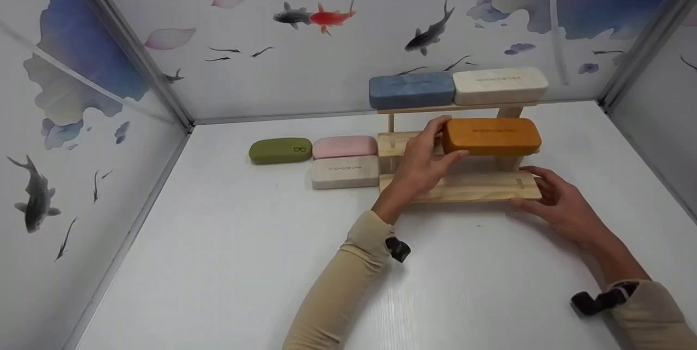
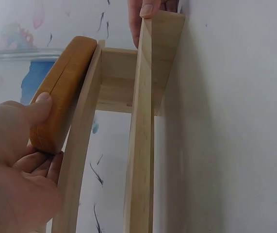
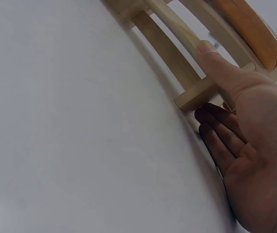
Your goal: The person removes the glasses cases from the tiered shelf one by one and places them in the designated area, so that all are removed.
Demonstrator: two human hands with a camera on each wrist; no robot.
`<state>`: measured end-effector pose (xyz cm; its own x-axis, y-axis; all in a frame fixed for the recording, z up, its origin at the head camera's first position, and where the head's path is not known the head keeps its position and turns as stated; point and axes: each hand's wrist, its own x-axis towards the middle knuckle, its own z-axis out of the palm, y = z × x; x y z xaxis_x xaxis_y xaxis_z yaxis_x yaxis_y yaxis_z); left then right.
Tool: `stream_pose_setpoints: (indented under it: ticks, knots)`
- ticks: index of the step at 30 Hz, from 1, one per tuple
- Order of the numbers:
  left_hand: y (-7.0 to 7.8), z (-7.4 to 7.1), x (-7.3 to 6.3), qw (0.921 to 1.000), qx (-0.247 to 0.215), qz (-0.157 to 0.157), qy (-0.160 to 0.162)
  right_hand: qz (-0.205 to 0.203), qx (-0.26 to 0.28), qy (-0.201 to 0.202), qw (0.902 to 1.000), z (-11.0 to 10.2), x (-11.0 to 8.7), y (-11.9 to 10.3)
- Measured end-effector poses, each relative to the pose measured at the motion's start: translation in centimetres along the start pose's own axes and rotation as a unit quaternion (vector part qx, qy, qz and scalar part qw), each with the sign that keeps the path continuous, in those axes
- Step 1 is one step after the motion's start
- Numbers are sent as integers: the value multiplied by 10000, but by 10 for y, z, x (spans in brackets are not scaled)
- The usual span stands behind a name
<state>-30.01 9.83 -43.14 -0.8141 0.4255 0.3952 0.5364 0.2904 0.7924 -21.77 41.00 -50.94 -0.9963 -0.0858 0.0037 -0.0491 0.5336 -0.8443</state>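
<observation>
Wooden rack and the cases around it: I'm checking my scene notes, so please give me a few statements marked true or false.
1. The left hand holds the orange case. True.
2. Three cases sit on top of the rack. False: two do, the blue case and the white case.
3. The right hand touches the rack's right end. True.
4. The green case lies right of the rack. False: it lies left.
5. The pink case lies on the table. True.

Booth-like workspace: fish-print wall panels (image 1: 326, 61), metal strips (image 1: 137, 48), white tabletop (image 1: 234, 252).
</observation>
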Motion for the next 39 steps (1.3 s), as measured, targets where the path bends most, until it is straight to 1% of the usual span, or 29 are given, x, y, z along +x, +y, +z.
stream_pose_setpoints:
  ticks: [4, 6, 11, 15, 22, 29, 39]
  knots:
    - [-4, -2, -4, 9995, -243, 188, 46, 31, -34, -36, 10000, 0, 0, -1]
    - [-5, -4, -6, 9990, -364, 250, 58, -19, -86, -53, 9999, 0, 0, 0]
    - [-9, -9, -12, 9982, -493, 334, 104, -183, -63, -43, 9998, 0, 1, 4]
    - [-12, -14, -16, 9964, -671, 494, 147, -251, -20, -20, 9997, 0, 2, 5]
    - [-20, -25, -28, 9955, -789, 435, 291, -308, 11, 10, 9995, 0, 1, 5]
    - [-30, -39, -36, 9923, -982, 538, 523, -400, 144, -5, 9991, 0, 1, 5]
    - [-37, -62, -46, 9914, -927, 649, 660, -438, 182, -15, 9989, 0, 1, 5]
